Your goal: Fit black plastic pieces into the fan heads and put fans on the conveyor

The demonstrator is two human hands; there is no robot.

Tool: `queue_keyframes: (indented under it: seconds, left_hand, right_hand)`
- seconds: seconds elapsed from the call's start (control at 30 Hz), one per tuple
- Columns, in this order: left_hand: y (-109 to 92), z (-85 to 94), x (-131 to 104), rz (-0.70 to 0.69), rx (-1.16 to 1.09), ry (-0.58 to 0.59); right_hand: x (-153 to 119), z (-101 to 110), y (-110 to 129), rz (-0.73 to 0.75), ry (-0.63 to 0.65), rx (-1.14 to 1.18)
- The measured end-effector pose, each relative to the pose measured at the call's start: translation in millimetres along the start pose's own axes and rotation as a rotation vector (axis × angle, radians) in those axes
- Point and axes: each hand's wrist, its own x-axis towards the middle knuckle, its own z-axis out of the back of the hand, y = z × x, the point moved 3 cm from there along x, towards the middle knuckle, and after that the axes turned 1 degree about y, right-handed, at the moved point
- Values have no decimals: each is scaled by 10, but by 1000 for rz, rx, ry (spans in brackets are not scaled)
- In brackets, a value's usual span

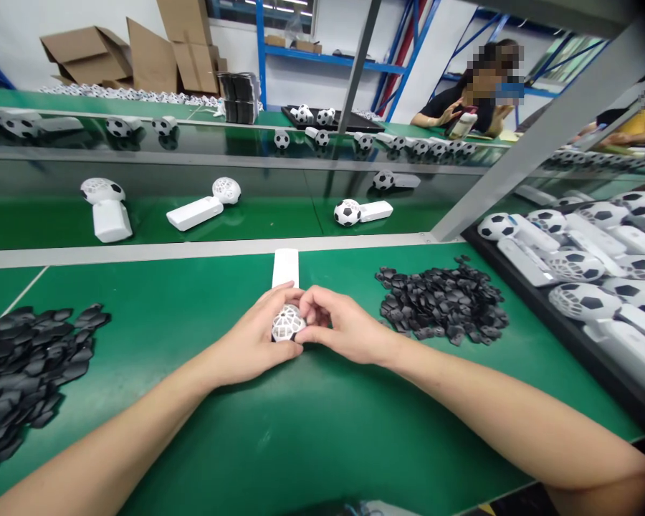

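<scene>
A white handheld fan with a football-shaped head [287, 324] lies on the green table in front of me, its flat white handle [285, 268] pointing away. My left hand [258, 337] is wrapped round the left side of the ball head. At its right side, the bent fingers and thumb of my right hand [338, 324] press close to the ball. Whether a small piece sits between those right fingertips is hidden. A pile of small black pieces [443, 301] lies right of my right hand. Larger black pieces [26, 373] are heaped at the left.
A black tray [564, 344] at the right holds many football-shaped fans. Beyond the pale rail [204, 249], a green conveyor belt [279, 222] carries several fans. A slanted grey post [516, 150] rises at the right. Cardboard boxes [177, 64] and a seated person [435, 111] are farther back.
</scene>
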Motion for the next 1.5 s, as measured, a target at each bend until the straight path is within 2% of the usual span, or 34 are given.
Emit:
queue_keyframes:
  seconds: [0.1,0.17,0.23,0.3,0.33,0.4,0.5,0.67,0.77,0.9,1.0,1.1,1.2,1.27,1.37,1.5]
  left_hand:
    - [-1,5,12,-4,5,16]
    - [6,11,16,3,7,20]
    - [20,6,14,18,3,18]
    - [23,-14,8,11,26,1]
    - [21,-25,4,8,53,-23]
    - [18,-35,-3,33,108,-97]
    - [25,-6,-11,122,110,-142]
    - [-11,159,-67,96,41,-34]
    - [-34,192,-96,67,32,16]
    - [-15,158,-82,118,91,-36]
    - [4,147,-65,105,85,-8]
    - [22,169,-57,80,68,20]
    - [37,180,-51,68,93,12]
    - [47,171,-47,58,110,-2]
    - [62,156,-45,39,109,-28]
    - [67,155,-50,24,87,-36]
  right_hand:
    - [3,-35,-98,-32,12,23]
    - [20,47,-173,-36,38,-37]
    - [32,278,-256,-57,2,-267]
    - [7,632,-336,-123,-156,-685]
    - [-23,810,-383,-205,-215,-940]
    - [-93,1073,-476,-268,-248,-1065]
    - [-182,1211,-586,-261,-213,-1168]
    - [-231,1044,-584,-205,-113,-1350]
    - [-217,964,-543,-194,-63,-1428]
    - [-212,1034,-566,-217,-70,-1467]
    - [-238,1124,-577,-237,-79,-1451]
    - [-272,1108,-445,-198,-180,-1183]
    - [-272,894,-204,-48,-254,-720]
    - [-234,655,-46,143,-170,-532]
    - [-135,326,79,365,-11,-396]
    - [27,114,80,455,56,-414]
